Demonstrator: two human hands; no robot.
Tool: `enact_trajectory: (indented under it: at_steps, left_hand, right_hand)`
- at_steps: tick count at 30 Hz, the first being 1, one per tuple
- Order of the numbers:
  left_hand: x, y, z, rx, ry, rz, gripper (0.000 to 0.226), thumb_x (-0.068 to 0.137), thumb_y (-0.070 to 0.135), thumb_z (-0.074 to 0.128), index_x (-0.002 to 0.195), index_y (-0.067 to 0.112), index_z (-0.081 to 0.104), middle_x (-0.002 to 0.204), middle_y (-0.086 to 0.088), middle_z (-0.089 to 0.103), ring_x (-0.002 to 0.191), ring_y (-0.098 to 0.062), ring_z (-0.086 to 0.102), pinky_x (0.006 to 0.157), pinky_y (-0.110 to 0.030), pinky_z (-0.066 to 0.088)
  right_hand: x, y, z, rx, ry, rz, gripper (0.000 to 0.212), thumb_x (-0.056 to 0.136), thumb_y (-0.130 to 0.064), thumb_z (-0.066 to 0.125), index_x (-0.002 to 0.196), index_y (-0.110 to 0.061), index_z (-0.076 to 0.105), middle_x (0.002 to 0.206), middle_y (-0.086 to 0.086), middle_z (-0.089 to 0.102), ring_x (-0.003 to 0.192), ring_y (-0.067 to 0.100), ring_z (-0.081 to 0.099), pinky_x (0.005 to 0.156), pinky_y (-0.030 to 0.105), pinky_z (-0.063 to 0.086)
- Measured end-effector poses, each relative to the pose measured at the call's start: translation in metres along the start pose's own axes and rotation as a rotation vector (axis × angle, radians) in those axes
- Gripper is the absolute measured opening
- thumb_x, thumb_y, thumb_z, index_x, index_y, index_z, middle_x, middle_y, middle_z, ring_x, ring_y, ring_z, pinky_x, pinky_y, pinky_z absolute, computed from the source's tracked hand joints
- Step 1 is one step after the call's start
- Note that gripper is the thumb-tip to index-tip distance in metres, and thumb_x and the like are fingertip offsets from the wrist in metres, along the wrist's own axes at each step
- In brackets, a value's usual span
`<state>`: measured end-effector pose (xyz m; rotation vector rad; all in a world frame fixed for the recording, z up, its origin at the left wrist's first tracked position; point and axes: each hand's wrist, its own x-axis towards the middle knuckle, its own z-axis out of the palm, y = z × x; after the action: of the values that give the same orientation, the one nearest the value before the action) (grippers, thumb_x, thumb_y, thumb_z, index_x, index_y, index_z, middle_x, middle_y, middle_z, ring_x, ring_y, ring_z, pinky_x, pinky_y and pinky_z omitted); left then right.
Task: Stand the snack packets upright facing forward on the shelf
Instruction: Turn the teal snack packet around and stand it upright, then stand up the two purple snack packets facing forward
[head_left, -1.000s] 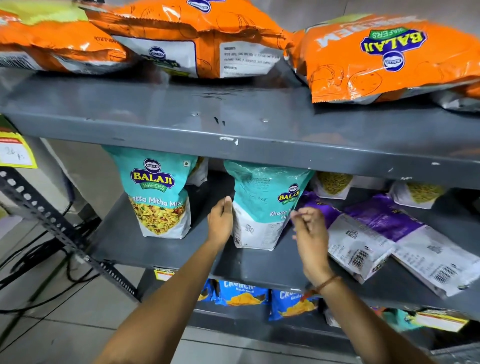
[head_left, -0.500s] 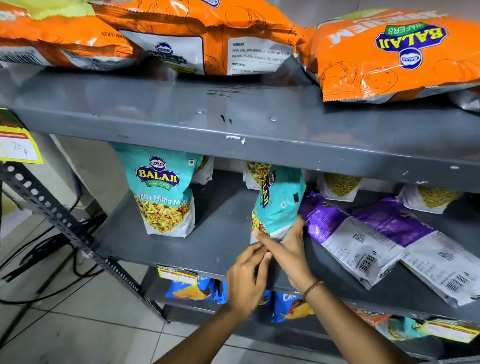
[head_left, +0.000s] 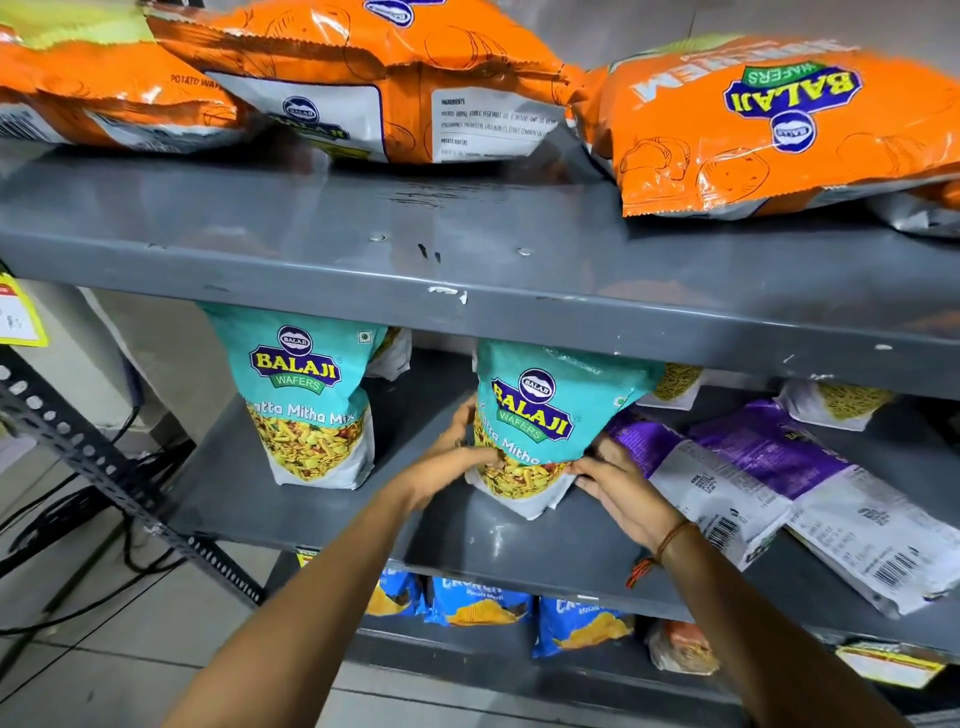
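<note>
Teal packet (head_left: 540, 415) | now front-facing, was edge-on | both hands gripping base

Both hands, left hand (head_left: 457, 462) and right hand (head_left: 621, 491), grip teal packet (head_left: 540, 415) upright on shelf (head_left: 483, 540).

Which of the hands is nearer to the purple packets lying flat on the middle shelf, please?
The right hand: it grips the held teal packet's right edge, directly beside the purple packets. The left hand is on that packet's far side.
</note>
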<state>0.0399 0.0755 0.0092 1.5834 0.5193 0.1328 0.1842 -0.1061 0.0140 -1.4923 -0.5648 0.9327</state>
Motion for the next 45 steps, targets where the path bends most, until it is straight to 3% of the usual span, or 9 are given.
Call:
enact_trajectory:
  at_steps: [8, 14, 20, 25, 28, 31, 36, 39, 45]
  left_hand:
    - [-0.017, -0.011, 0.009, 0.010, 0.176, 0.067, 0.074, 0.066, 0.020, 0.084, 0.126, 0.027, 0.042, 0.118, 0.012, 0.061, 0.113, 0.000, 0.055, 0.090, -0.018, 0.045]
    - [-0.024, -0.018, 0.015, 0.053, 0.265, 0.058, 0.097, 0.053, 0.044, 0.088, 0.134, 0.039, 0.034, 0.138, 0.007, 0.050, 0.130, -0.012, 0.045, 0.112, -0.046, 0.038]
    - [-0.063, -0.002, 0.072, 0.099, 0.801, 0.313, 0.060, 0.068, 0.026, 0.082, 0.110, 0.017, 0.041, 0.112, 0.000, 0.041, 0.105, -0.012, 0.046, 0.090, -0.023, 0.038]
    - [-0.073, 0.001, 0.138, 0.005, 0.645, 0.394, 0.037, 0.070, 0.039, 0.072, 0.091, 0.025, 0.045, 0.091, 0.006, 0.047, 0.087, -0.018, 0.052, 0.079, -0.029, 0.046]
    - [-0.066, -0.001, 0.174, -0.167, 0.493, 0.264, 0.031, 0.072, 0.030, 0.075, 0.089, 0.032, 0.051, 0.087, 0.003, 0.054, 0.080, -0.016, 0.056, 0.076, -0.029, 0.050]
    - [-0.051, -0.005, 0.203, -0.310, 0.342, 0.029, 0.032, 0.077, 0.008, 0.075, 0.096, 0.025, 0.056, 0.086, -0.001, 0.056, 0.078, -0.015, 0.054, 0.075, -0.022, 0.048]
    - [-0.023, -0.008, 0.229, -0.390, 0.250, -0.271, 0.044, 0.080, 0.017, 0.073, 0.118, 0.015, 0.050, 0.101, -0.003, 0.055, 0.089, -0.014, 0.054, 0.075, -0.031, 0.047]
    - [-0.002, -0.002, 0.239, -0.421, 0.295, -0.318, 0.024, 0.082, 0.019, 0.072, 0.098, 0.014, 0.055, 0.090, -0.004, 0.058, 0.085, -0.017, 0.055, 0.066, -0.028, 0.046]
    - [0.038, -0.007, 0.257, -0.441, 0.535, -0.323, 0.016, 0.087, 0.017, 0.065, 0.075, 0.008, 0.058, 0.075, -0.011, 0.060, 0.066, -0.021, 0.057, 0.062, -0.028, 0.052]
  right_hand:
    - [0.014, 0.000, 0.000, 0.016, 0.129, 0.045, 0.035, 0.092, -0.004, 0.052, 0.125, -0.015, 0.050, 0.125, 0.000, 0.063, 0.117, 0.015, 0.059, 0.096, 0.033, 0.049]
    - [0.006, 0.000, 0.005, -0.048, 0.130, 0.004, 0.032, 0.093, -0.007, 0.051, 0.123, -0.017, 0.053, 0.118, -0.003, 0.064, 0.115, 0.014, 0.057, 0.094, 0.026, 0.046]
    - [-0.032, -0.017, -0.009, -0.244, 0.156, -0.106, 0.041, 0.089, -0.003, 0.054, 0.123, -0.023, 0.049, 0.110, -0.006, 0.061, 0.107, 0.011, 0.058, 0.099, 0.027, 0.043]
    - [-0.072, -0.024, -0.047, -0.269, 0.458, -0.251, 0.039, 0.081, 0.010, 0.057, 0.105, -0.021, 0.061, 0.103, 0.006, 0.064, 0.087, 0.014, 0.057, 0.090, 0.030, 0.046]
    - [-0.098, -0.028, -0.085, -0.354, 0.607, -0.245, 0.030, 0.083, 0.005, 0.057, 0.109, -0.007, 0.063, 0.099, 0.005, 0.066, 0.085, 0.015, 0.060, 0.077, 0.009, 0.047]
    - [-0.106, -0.024, -0.128, -0.365, 0.698, -0.223, 0.029, 0.084, 0.006, 0.053, 0.107, -0.007, 0.063, 0.101, 0.007, 0.067, 0.087, 0.019, 0.062, 0.080, 0.014, 0.050]
    - [-0.082, -0.004, -0.181, -0.492, 0.651, -0.106, 0.025, 0.084, 0.010, 0.052, 0.101, -0.003, 0.066, 0.100, 0.018, 0.067, 0.097, 0.027, 0.062, 0.079, 0.008, 0.046]
    - [-0.057, 0.001, -0.201, -0.698, 0.498, -0.009, 0.019, 0.088, 0.001, 0.051, 0.097, 0.005, 0.068, 0.102, 0.022, 0.066, 0.097, 0.024, 0.058, 0.092, 0.033, 0.045]
    - [-0.016, 0.001, -0.227, -0.829, 0.202, 0.249, 0.018, 0.085, -0.013, 0.051, 0.073, -0.013, 0.065, 0.086, 0.017, 0.067, 0.083, 0.015, 0.052, 0.071, 0.028, 0.039]
